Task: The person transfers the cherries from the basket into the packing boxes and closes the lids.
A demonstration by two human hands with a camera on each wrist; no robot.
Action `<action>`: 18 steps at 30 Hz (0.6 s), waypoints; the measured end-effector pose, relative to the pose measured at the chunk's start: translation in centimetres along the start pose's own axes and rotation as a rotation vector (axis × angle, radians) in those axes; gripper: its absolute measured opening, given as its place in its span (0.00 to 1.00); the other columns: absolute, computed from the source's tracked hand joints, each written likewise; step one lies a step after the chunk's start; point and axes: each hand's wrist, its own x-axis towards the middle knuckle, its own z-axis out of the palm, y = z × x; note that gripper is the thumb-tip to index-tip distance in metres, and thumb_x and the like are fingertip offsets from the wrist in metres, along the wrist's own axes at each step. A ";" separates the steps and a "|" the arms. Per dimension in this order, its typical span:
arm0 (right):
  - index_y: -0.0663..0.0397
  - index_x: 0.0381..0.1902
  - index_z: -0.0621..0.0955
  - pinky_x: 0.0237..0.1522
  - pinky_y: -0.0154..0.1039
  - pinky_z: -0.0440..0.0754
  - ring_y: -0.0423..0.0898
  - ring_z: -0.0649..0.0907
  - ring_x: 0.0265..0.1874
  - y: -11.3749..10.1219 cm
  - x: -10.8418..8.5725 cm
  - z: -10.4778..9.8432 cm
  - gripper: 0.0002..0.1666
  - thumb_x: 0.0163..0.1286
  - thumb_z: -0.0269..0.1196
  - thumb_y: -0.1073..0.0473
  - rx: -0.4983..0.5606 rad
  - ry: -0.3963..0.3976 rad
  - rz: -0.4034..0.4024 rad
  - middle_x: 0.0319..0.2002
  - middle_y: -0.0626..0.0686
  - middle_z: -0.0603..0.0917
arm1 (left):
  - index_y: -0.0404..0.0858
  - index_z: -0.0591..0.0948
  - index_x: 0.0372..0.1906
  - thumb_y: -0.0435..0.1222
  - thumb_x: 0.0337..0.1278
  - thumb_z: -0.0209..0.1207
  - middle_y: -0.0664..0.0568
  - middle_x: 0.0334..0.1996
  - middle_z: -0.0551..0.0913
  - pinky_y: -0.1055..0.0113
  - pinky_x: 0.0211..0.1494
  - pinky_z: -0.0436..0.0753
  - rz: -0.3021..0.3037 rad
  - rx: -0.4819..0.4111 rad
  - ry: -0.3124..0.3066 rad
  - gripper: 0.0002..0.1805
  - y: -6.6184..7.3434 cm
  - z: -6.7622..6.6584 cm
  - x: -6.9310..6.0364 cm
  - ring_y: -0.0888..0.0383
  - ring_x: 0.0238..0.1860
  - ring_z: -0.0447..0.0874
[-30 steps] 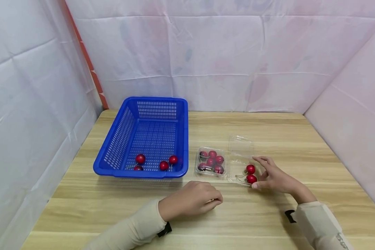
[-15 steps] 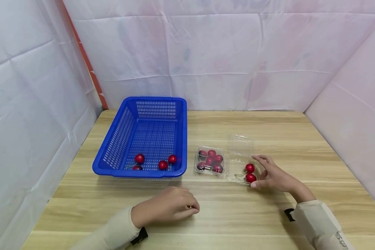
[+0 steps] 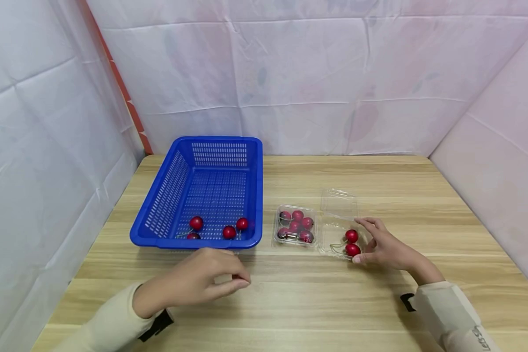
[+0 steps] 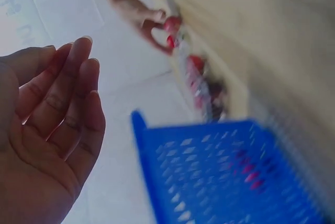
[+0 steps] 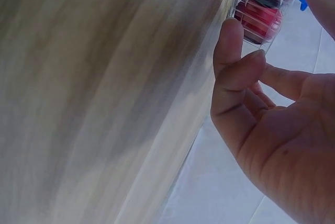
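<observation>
- Hanging behind and to both sides, pale, faintly patterned cloth (image 3: pixel 308 68) encloses the work area.
- Wood-grained and light, the tabletop (image 3: pixel 396 186) carries everything else.
- A blue, slotted plastic basket (image 3: pixel 259 195) stands on the left part of the tabletop.
- Beige sleeves (image 3: pixel 105 320) cover the person's forearms; the right one bears printed lettering.
- The left hand (image 3: pixel 193 279) is near the basket's front side and holds nothing. Its fingers are loosely bent and lie close together, the thumb tip near the index fingertip.
- The right hand (image 3: pixel 389 249) reaches in from the right, thumb and index finger spread apart and bent around the right side of a clear open box (image 3: pixel 334 233), holding it.
- That open box lies right of the basket, its lid (image 3: pixel 339 204) folded back, away from the person.
- Between basket and open box sits a clear closed box (image 3: pixel 296 243), packed with several red and dark-red fruits.
- Black bands (image 3: pixel 156 325) show at both wrists.
- Two red cherries (image 3: pixel 352 250) rest in the open box, beside the right thumb.
- Four loose cherries (image 3: pixel 196 223) lie at the basket's near end, one partly hidden by the rim.
- Thin stems (image 3: pixel 336 248) trail leftward from the pair in the open box.
</observation>
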 end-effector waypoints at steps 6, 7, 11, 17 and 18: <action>0.65 0.72 0.52 0.34 0.32 0.76 0.46 0.76 0.32 0.2 -0.1 0.1 0.60 0.52 0.74 0.51 0.005 -0.001 0.015 0.66 0.70 0.50 | 0.45 0.85 0.39 0.37 0.65 0.58 0.62 0.34 0.85 0.77 0.40 0.79 -0.002 -0.070 0.054 0.06 -0.3 -2.6 0.6 0.71 0.35 0.80; 0.65 0.72 0.52 0.34 0.32 0.76 0.46 0.76 0.32 0.3 -0.1 0.1 0.60 0.52 0.74 0.51 0.005 -0.001 0.015 0.66 0.70 0.50 | 0.45 0.85 0.39 0.36 0.64 0.58 0.61 0.34 0.85 0.76 0.39 0.80 -0.001 -0.081 0.069 0.05 -0.5 -2.9 0.7 0.71 0.35 0.80; 0.66 0.72 0.52 0.33 0.32 0.76 0.46 0.75 0.32 0.4 -0.1 0.1 0.60 0.53 0.74 0.51 0.005 0.000 0.004 0.65 0.70 0.50 | 0.42 0.85 0.37 0.31 0.60 0.61 0.60 0.32 0.85 0.73 0.35 0.81 -0.001 -0.072 0.128 0.05 -1.3 -4.6 1.1 0.69 0.33 0.81; 0.65 0.72 0.52 0.34 0.32 0.76 0.45 0.76 0.32 0.4 0.0 0.2 0.60 0.53 0.74 0.51 0.000 -0.003 0.011 0.65 0.70 0.50 | 0.44 0.86 0.36 0.30 0.59 0.62 0.60 0.32 0.86 0.71 0.35 0.82 -0.093 -0.015 0.155 0.06 -2.4 -7.6 1.8 0.68 0.31 0.81; 0.64 0.73 0.52 0.34 0.32 0.76 0.45 0.76 0.32 0.3 0.1 0.2 0.60 0.53 0.74 0.51 0.001 -0.003 0.014 0.66 0.69 0.50 | 0.44 0.86 0.36 0.31 0.59 0.62 0.61 0.32 0.86 0.71 0.36 0.82 -0.112 -0.003 0.155 0.06 -2.6 -8.0 1.9 0.68 0.31 0.81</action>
